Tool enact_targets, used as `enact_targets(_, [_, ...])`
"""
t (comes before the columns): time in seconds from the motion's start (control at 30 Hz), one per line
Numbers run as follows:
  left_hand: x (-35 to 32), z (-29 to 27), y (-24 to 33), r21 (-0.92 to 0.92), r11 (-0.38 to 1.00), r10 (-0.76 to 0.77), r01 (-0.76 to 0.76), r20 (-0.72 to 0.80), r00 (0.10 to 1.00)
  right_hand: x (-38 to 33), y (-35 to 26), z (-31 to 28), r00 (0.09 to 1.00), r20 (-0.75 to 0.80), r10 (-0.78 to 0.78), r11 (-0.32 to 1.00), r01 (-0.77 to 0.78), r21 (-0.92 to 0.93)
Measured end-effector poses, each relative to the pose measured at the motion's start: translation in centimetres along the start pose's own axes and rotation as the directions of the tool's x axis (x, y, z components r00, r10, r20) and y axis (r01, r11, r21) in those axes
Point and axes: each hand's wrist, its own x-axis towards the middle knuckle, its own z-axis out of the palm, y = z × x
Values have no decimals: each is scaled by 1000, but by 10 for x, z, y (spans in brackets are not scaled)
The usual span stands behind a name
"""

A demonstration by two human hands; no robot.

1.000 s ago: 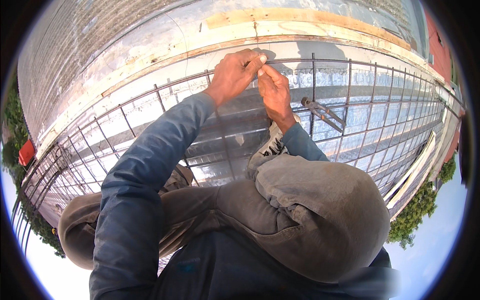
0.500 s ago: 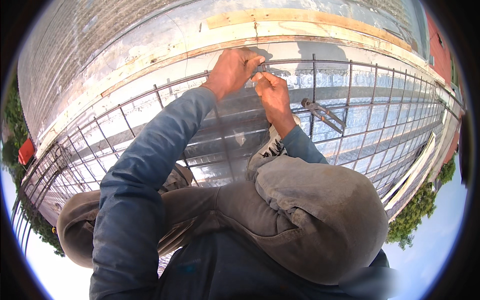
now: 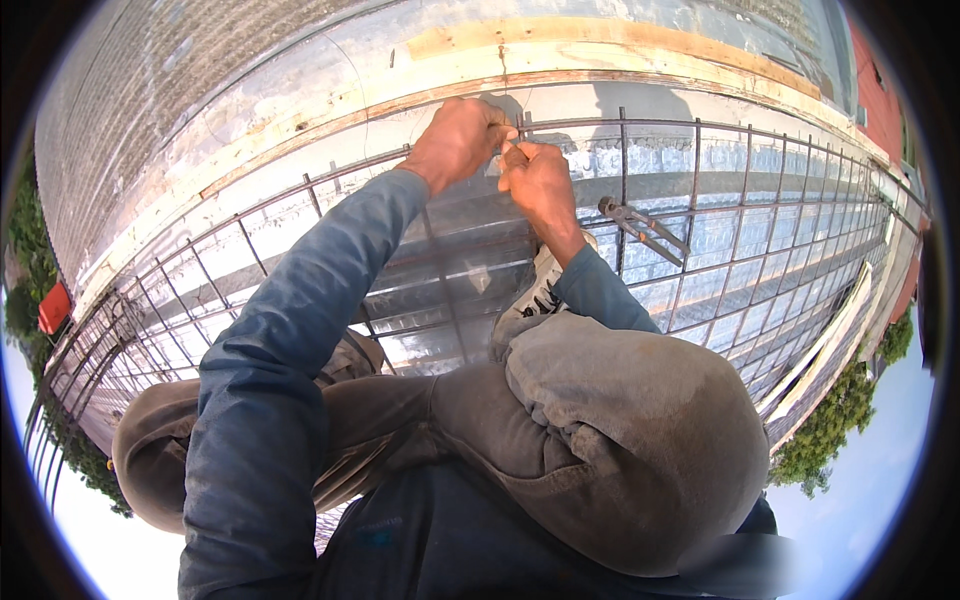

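Dark steel rebar mesh across the middle of the frame, two bare hands at its top bar.
Left hand (image 3: 455, 145) and right hand (image 3: 540, 185) meet upper centre, fingertips pinched together, anything between them too small to tell; grey metal pliers (image 3: 628, 218) lie on the rebar mesh (image 3: 622, 160) right of centre, below pale wooden planks (image 3: 600, 62).

Support: rebar mesh (image 3: 622, 150) over shiny ribbed deck (image 3: 655, 165). Pliers (image 3: 625, 214) lie slanted across mesh bars. Shoe (image 3: 530, 300) beside; exact footing unclear.
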Motion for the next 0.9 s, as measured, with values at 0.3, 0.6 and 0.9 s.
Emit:
enact_targets(0.3, [-5,8,-6,-58,993,93,-101,-122,988,55,-72,-88,407,-29,-913,335,707,-623])
enact_targets(0.6, [-4,12,-8,-18,991,132,-136,-138,982,81,-97,-104,431,280,-858,103,678,-728])
enact_targets(0.9, [-4,13,-10,-19,995,97,-100,-124,988,32,-76,-106,351,-13,-936,298,774,-560])
